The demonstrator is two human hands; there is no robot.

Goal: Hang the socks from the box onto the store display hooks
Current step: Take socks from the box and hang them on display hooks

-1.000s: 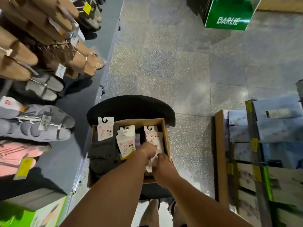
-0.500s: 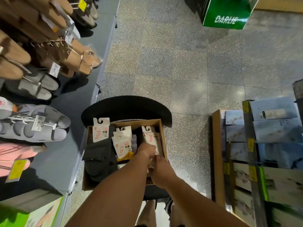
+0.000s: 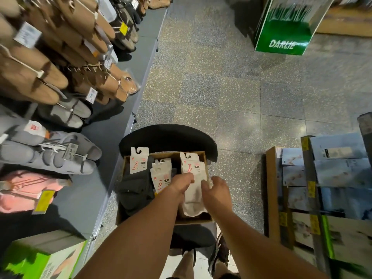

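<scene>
Cardboard box (image 3: 203,219) sits on a black stool (image 3: 171,137) in the aisle. Both hands are inside the box at its right side. Left hand (image 3: 182,183) pinches the upper part of a white sock pair (image 3: 194,198), just below its card. Right hand (image 3: 216,190) grasps the same pair along its right edge, fingers curled onto the fabric. The pair lies against the box's right wall, toe toward the near edge. Dark socks (image 3: 134,190) with a hook card fill the left side; carded white socks (image 3: 161,176) stand in the middle. Slippers (image 3: 60,154) hang on the rack at left. A green DARLIE carton (image 3: 281,37) stands on the floor beyond.
</scene>
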